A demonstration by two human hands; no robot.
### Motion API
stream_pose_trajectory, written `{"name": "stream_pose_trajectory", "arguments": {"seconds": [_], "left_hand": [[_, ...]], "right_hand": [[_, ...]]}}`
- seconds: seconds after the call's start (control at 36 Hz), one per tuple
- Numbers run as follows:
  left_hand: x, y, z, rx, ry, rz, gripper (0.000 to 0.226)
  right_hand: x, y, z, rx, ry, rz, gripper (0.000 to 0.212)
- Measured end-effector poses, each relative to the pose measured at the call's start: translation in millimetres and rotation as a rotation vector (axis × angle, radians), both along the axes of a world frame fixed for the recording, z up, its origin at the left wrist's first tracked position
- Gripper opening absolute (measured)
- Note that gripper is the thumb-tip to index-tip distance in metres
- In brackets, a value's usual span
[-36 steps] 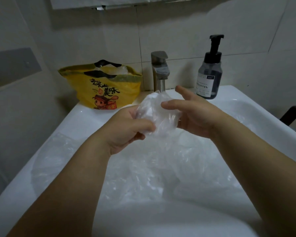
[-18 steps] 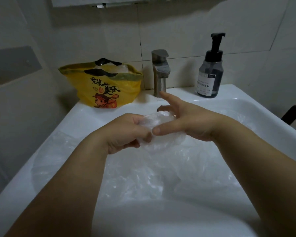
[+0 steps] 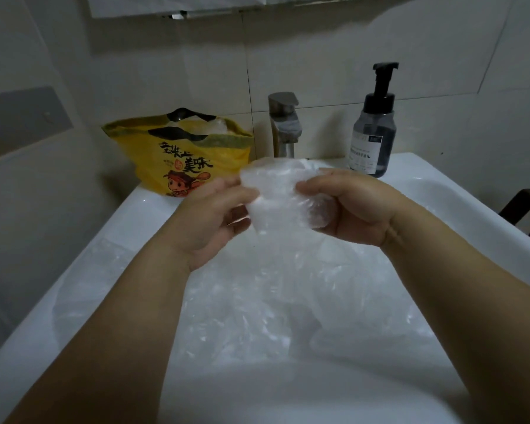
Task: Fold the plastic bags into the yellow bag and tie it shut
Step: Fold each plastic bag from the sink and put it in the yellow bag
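Nearest, spread over the basin of the sink: loose clear plastic bags, crumpled and overlapping, so no telling how many.

Above the middle of the basin, two hands on one wad of clear plastic. Left hand pinching its left edge, thumb over the film, fingers curled beneath. Right hand wrapped round its right side, thumb on top. Long axis of the wad running roughly across, from hand to hand. Seems to trail film down toward the basin, though hard to be sure against the pile below.

Farther back, at the far left corner of the sink's rim: one yellow bag, upright, mouth open, some clear plastic already showing inside, untied. Up and to the left of the grip, just beyond the left hand and well apart from the right, so probably a short carry away and leftward, then down through the mouth.

Along the far edge: one tap at the middle, one pump bottle toward the far right corner, both clear of that path.
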State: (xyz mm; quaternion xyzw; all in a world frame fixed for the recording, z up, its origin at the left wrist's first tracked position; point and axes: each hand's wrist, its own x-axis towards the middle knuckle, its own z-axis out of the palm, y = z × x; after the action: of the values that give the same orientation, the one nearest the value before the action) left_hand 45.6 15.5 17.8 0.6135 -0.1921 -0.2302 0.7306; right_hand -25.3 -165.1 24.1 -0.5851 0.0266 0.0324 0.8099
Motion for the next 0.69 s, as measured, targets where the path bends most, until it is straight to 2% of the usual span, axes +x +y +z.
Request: {"name": "stream_pose_trajectory", "arguments": {"seconds": [0.06,0.11,0.22,0.33,0.44,0.58,0.69], "left_hand": [[-2.4,-2.1,0.8,-0.051,0.048,-0.044,0.022],[-5.0,-3.7,-0.7,0.006,0.033,-0.101,0.023],[-3.9,-4.6,-2.9,0.052,-0.02,-0.027,0.024],[-2.6,-1.0,-0.7,0.002,-0.012,-0.023,0.026],[-4.1,2.3,2.7,0.001,0.068,-0.093,0.024],[-3.9,4.9,3.1,0.058,0.058,-0.093,0.022],[-3.9,4.0,4.4,-0.01,0.059,-0.054,0.025]], "right_hand": [[0.2,-0.5,0.6,0.008,-0.016,-0.024,0.05],[0.3,0.9,-0.2,-0.001,-0.018,-0.007,0.041],[-0.1,-1.0,-2.6,-0.022,-0.006,0.025,0.039],[-4.1,-3.8,0.1,0.0,-0.003,0.094,0.021],[-8.2,-9.3,4.6,0.004,-0.046,0.135,0.029],[-13.5,-12.3,9.1,-0.006,-0.056,0.165,0.023],[-13.7,-11.4,8.0,-0.032,-0.002,0.194,0.02]]}}
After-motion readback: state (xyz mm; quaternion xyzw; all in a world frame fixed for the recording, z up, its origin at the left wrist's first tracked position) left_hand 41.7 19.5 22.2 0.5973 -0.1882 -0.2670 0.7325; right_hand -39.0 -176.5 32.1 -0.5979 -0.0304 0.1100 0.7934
